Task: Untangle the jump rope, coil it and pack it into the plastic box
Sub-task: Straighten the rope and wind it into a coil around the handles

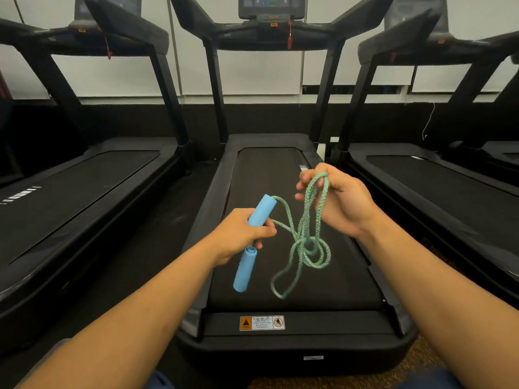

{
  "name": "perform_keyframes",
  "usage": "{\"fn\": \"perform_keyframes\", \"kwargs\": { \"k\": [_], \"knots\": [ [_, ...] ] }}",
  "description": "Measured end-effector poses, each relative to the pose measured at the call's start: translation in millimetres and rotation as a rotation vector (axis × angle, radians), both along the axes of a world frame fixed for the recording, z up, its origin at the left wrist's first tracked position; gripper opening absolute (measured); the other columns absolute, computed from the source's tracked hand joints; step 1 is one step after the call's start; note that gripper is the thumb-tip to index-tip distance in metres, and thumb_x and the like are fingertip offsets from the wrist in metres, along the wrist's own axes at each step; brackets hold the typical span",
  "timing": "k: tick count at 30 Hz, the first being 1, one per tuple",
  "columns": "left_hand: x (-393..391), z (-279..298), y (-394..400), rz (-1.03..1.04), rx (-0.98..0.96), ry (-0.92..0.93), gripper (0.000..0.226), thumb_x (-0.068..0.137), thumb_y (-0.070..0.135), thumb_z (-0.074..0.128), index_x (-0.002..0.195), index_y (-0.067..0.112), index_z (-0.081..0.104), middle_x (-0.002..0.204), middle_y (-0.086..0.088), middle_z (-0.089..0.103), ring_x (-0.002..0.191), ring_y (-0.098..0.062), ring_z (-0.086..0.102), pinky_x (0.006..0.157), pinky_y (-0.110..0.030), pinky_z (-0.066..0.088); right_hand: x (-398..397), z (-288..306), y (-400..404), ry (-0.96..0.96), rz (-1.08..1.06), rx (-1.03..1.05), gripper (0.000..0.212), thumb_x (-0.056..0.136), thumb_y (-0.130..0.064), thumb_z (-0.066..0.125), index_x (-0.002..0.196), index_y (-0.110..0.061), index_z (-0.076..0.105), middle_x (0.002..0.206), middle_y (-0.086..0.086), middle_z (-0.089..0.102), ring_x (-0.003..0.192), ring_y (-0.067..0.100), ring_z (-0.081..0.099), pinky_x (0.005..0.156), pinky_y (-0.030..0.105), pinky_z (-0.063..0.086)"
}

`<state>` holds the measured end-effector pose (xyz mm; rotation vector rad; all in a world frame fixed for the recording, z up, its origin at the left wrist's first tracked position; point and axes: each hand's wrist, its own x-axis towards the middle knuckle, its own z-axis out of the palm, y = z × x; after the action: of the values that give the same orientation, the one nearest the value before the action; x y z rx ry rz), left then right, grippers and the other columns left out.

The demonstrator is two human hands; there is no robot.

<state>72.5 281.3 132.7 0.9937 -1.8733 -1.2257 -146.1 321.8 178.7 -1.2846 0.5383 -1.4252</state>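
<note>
The jump rope has a braided green-blue cord (302, 242) and two light blue foam handles. My left hand (241, 234) grips the upper handle (259, 210), which points up and to the right. The second handle (244, 272) hangs just below that hand. My right hand (337, 202) is raised to the right and pinches folded strands of the cord at their top. From there the cord droops in tangled loops between both hands, above the treadmill belt. No plastic box is in view.
A black treadmill (280, 321) stands directly in front, its belt under my hands and a warning sticker (262, 322) on its rear cover. Two more treadmills flank it at left (70, 197) and right (449, 186). Dark floor strips run between them.
</note>
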Motion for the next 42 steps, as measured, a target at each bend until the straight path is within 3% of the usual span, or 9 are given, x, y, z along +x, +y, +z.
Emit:
{"fn": "perform_keyframes", "kwargs": {
  "k": [5, 10, 14, 19, 24, 31, 36, 39, 42],
  "knots": [
    [-19.9, -4.5, 13.1, -0.035, 0.02, 0.053, 0.027, 0.085, 0.013, 0.08, 0.107, 0.001, 0.071, 0.09, -0.003, 0.068, 0.06, -0.002, 0.061, 0.072, -0.032, 0.059, 3.2, 1.8, 2.2, -0.052, 0.017, 0.01, 0.016, 0.074, -0.01, 0.062, 0.062, -0.021, 0.064, 0.094, 0.002, 0.061, 0.093, 0.021, 0.058, 0.093, 0.043, 0.044],
    [-36.2, -15.5, 17.8, -0.023, -0.032, -0.03, 0.042, 0.072, 0.027, 0.091, 0.106, 0.011, 0.072, 0.106, -0.006, 0.075, 0.085, -0.017, 0.069, 0.074, -0.039, 0.061, 2.8, 2.4, 0.1, -0.203, 0.115, 0.001, 0.026, 0.085, -0.009, 0.053, 0.062, -0.019, 0.057, 0.097, 0.006, 0.058, 0.106, 0.031, 0.06, 0.115, 0.053, 0.039],
    [-49.9, -27.1, 27.2, -0.026, -0.009, -0.057, 0.057, 0.058, 0.042, 0.094, 0.096, 0.005, 0.073, 0.094, -0.006, 0.076, 0.073, -0.015, 0.066, 0.072, -0.044, 0.06, 4.1, 3.7, -2.0, -0.322, 0.113, -0.009, 0.021, 0.078, -0.012, 0.073, 0.064, -0.018, 0.058, 0.097, 0.008, 0.06, 0.117, 0.038, 0.057, 0.113, 0.054, 0.042],
    [-62.7, -24.9, 37.3, -0.111, 0.117, 0.066, 0.035, 0.07, 0.028, 0.092, 0.079, 0.008, 0.065, 0.076, -0.001, 0.063, 0.067, -0.011, 0.061, 0.071, -0.038, 0.057, 4.4, 4.4, -3.0, -0.449, 0.052, 0.025, 0.039, 0.054, -0.014, 0.094, 0.068, -0.015, 0.057, 0.095, 0.009, 0.063, 0.113, 0.037, 0.067, 0.106, 0.053, 0.048],
    [-69.2, -21.7, 36.4, -0.014, 0.168, 0.219, 0.037, 0.083, 0.024, 0.081, 0.097, -0.007, 0.066, 0.086, -0.014, 0.058, 0.049, -0.013, 0.045, 0.066, -0.038, 0.058, 3.4, 2.5, -2.4, -0.445, 0.014, 0.096, 0.031, 0.094, -0.011, 0.056, 0.064, -0.016, 0.063, 0.111, 0.01, 0.068, 0.122, 0.038, 0.064, 0.107, 0.052, 0.047],
    [-50.3, 2.6, 19.1, 0.16, 0.141, 0.467, 0.013, 0.09, 0.009, 0.068, 0.097, -0.003, 0.067, 0.079, -0.009, 0.072, 0.049, -0.015, 0.045, 0.058, -0.031, 0.054, -30.9, -10.7, -10.9, -0.24, -0.12, 0.217, 0.033, 0.093, -0.002, 0.045, 0.078, -0.019, 0.068, 0.122, 0.006, 0.067, 0.121, 0.039, 0.059, 0.109, 0.056, 0.043],
    [-39.5, 9.2, 12.6, 0.191, 0.151, 0.557, 0.005, 0.093, 0.006, 0.065, 0.092, 0.002, 0.064, 0.075, -0.012, 0.067, 0.053, -0.018, 0.057, 0.058, -0.028, 0.055, -33.3, -27.1, -13.2, -0.052, -0.265, 0.503, 0.021, 0.094, -0.023, 0.063, 0.112, -0.014, 0.067, 0.122, 0.016, 0.068, 0.11, 0.05, 0.065, 0.093, 0.056, 0.054],
    [-37.2, 12.0, 12.2, 0.199, 0.152, 0.587, 0.007, 0.094, 0.006, 0.065, 0.096, 0.0, 0.064, 0.076, -0.013, 0.065, 0.053, -0.017, 0.057, 0.062, -0.03, 0.057, -30.3, -34.4, -21.4, 0.126, -0.524, 0.499, 0.018, 0.1, -0.017, 0.052, 0.113, -0.019, 0.063, 0.112, 0.012, 0.068, 0.096, 0.037, 0.064, 0.086, 0.047, 0.052],
    [-34.7, 13.6, 13.1, 0.206, 0.15, 0.592, 0.008, 0.094, 0.006, 0.064, 0.098, -0.001, 0.063, 0.076, -0.013, 0.066, 0.055, -0.018, 0.057, 0.062, -0.03, 0.058, -31.6, -33.9, -25.8, 0.281, -0.959, 0.216, 0.025, 0.095, -0.012, 0.048, 0.104, -0.029, 0.063, 0.105, 0.003, 0.067, 0.091, 0.019, 0.06, 0.081, 0.03, 0.048]
  ]
}}
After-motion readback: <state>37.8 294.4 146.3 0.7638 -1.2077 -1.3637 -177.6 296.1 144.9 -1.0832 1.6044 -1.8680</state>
